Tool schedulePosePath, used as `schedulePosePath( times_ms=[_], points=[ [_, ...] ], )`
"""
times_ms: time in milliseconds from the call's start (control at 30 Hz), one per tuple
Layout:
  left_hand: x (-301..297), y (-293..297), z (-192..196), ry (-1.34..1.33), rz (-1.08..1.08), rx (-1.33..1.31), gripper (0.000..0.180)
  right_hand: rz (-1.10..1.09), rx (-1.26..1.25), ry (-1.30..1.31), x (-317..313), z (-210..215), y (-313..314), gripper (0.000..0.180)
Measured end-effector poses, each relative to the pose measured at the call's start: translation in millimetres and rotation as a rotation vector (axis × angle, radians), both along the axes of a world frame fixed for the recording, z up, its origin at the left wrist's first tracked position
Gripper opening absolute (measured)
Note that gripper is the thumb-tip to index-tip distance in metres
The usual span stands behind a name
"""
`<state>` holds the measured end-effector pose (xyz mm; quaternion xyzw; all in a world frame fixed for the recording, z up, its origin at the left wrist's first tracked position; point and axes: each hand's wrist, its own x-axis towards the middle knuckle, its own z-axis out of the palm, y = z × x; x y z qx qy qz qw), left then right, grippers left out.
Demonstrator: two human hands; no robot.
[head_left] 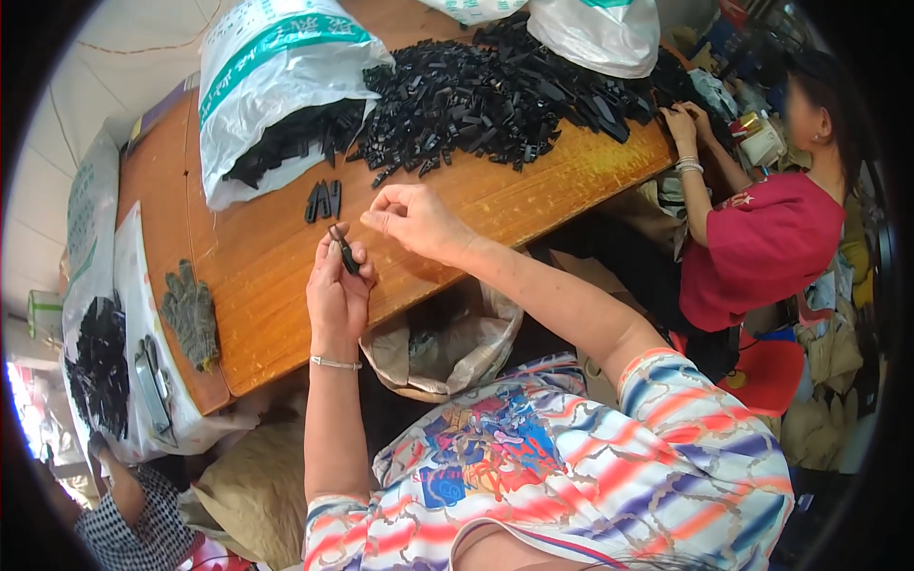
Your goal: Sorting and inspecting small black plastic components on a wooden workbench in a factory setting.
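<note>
My left hand (340,285) is closed around a slim black plastic piece (344,250), which tilts up toward the table. Just to the right, my right hand (419,223) is held in a pinch, thumb and forefinger together; anything between the fingertips is too small to make out. A few black pointed plastic pieces (324,201) lie side by side on the wooden table (271,285), just beyond my left hand. Behind them spreads a large heap of similar black pieces (466,100).
A white-and-green woven sack (286,71) spills black pieces at the back left. Another white sack (600,38) stands at the back. A grey glove (190,314) lies at the left edge. An open bag (443,343) sits below the front edge. A person in red (771,238) works at right.
</note>
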<state>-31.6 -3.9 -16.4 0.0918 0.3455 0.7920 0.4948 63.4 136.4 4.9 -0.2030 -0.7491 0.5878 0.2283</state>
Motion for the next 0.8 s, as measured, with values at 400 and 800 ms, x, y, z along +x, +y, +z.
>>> schedulePosePath(
  times_ms=[400, 800],
  points=[
    [8, 1, -1, 0.170, 0.031, -0.104, 0.020, 0.042, -0.061, -0.005, -13, -7, -5, 0.018],
    [14, 8, 13, 0.314, 0.081, -0.148, 0.016, -0.030, -0.200, 0.152, -5, 12, -18, 0.011]
  ],
)
